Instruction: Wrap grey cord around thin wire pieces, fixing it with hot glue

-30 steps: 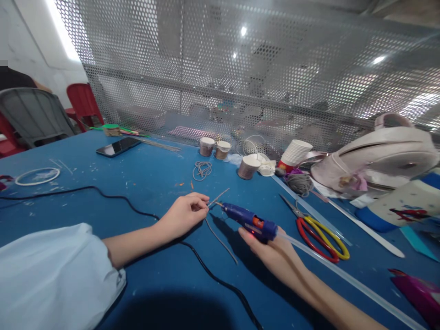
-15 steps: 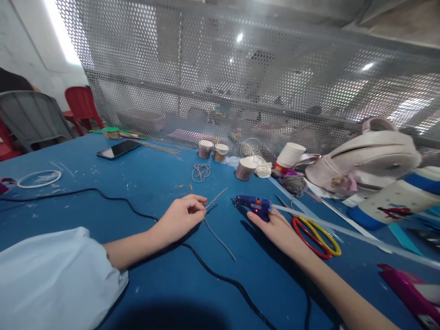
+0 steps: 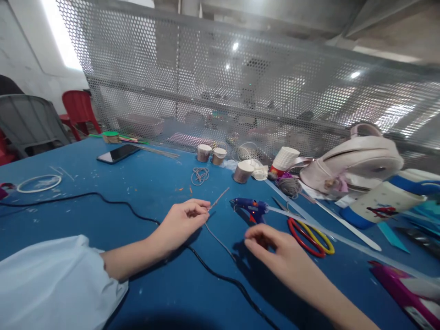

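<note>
My left hand [image 3: 182, 221] rests on the blue table [image 3: 137, 183] and pinches a thin grey wire [image 3: 217, 236] near where a short stick [image 3: 218, 198] crosses it. A blue hot glue gun [image 3: 250, 207] with a clear glue stick [image 3: 309, 224] lies on the table just past my right hand [image 3: 275, 250]. That hand hovers empty above the table, fingers loosely curled, a little nearer to me than the gun. A black cable [image 3: 113, 201] runs under my left forearm.
Red and yellow scissors [image 3: 309, 233] lie right of the glue gun. Paper cups [image 3: 287, 158], small spools [image 3: 210, 154], grey yarn [image 3: 289, 185], a pink bag [image 3: 357, 165] and a phone [image 3: 117, 153] sit farther back. A perforated metal screen [image 3: 240, 91] closes off the table's far edge.
My right hand carried the glue gun away from the wire, set it down on the table, let go and drew back toward me. My left hand stayed on the wire.
</note>
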Demonstrator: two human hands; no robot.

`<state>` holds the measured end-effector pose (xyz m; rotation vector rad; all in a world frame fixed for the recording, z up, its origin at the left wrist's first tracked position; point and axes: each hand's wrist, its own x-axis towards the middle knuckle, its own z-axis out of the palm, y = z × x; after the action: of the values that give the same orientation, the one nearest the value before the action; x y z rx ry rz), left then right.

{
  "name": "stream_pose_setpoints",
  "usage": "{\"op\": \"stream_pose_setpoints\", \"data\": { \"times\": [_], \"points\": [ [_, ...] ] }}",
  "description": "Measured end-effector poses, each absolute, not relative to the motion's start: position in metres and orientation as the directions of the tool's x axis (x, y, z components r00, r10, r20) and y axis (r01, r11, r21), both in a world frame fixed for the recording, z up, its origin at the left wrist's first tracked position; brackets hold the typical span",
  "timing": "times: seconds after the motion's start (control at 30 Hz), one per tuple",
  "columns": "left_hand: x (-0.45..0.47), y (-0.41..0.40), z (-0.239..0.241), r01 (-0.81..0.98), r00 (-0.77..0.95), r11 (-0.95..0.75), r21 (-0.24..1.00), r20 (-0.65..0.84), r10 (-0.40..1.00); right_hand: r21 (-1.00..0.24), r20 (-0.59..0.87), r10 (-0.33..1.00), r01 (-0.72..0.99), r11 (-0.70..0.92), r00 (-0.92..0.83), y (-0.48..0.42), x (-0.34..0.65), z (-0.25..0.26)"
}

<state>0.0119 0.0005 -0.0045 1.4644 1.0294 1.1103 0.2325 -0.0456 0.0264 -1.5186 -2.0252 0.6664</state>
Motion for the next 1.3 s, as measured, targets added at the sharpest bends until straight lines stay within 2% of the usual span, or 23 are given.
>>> {"op": "stream_pose_setpoints", "data": {
  "times": [0.17, 0.3, 0.5, 0.63, 0.73, 0.97, 1.07, 1.17, 1.3],
  "points": [
    [0.013, -0.005, -0.002, -0.045, 0.253, -0.094, 0.995, 0.102, 0.962, -0.892, 0.112, 0.973, 0.41, 0.189, -0.203, -0.009, 0.195, 0.01],
    [0.014, -0.006, -0.003, -0.098, 0.282, -0.065, 0.993, 0.09, 0.955, -0.968, 0.136, 0.966, 0.179, 0.177, -0.221, 0.003, 0.182, -0.01],
    [0.013, -0.004, -0.009, -0.115, 0.296, -0.006, 0.993, 0.04, 0.954, -0.986, 0.08, 0.98, 0.132, 0.105, -0.181, -0.004, 0.178, -0.01],
    [0.013, -0.002, -0.012, -0.177, 0.257, 0.018, 0.984, 0.028, 0.966, -0.997, 0.065, 0.979, 0.036, 0.073, -0.193, -0.008, 0.177, -0.012],
    [0.016, -0.002, -0.012, -0.19, 0.255, 0.023, 0.982, 0.027, 0.966, -0.997, 0.08, 0.988, -0.027, 0.077, -0.136, -0.006, 0.177, -0.015],
    [0.02, -0.006, -0.009, -0.203, 0.288, 0.039, 0.978, 0.022, 0.957, -0.999, 0.05, 0.99, -0.027, 0.046, -0.135, -0.004, 0.176, -0.014],
    [0.02, -0.006, -0.008, -0.244, 0.289, 0.093, 0.965, -0.02, 0.957, -0.993, 0.027, 0.985, -0.118, 0.006, -0.17, -0.007, 0.176, -0.016],
    [0.019, -0.005, -0.009, -0.209, 0.279, 0.149, 0.967, -0.087, 0.956, -0.977, -0.005, 0.974, -0.208, -0.054, -0.228, -0.008, 0.175, -0.017],
    [0.019, -0.005, -0.013, -0.192, 0.289, 0.231, 0.954, -0.17, 0.942, -0.963, -0.035, 0.973, -0.251, -0.093, -0.226, -0.009, 0.173, -0.017]
  ]
}}
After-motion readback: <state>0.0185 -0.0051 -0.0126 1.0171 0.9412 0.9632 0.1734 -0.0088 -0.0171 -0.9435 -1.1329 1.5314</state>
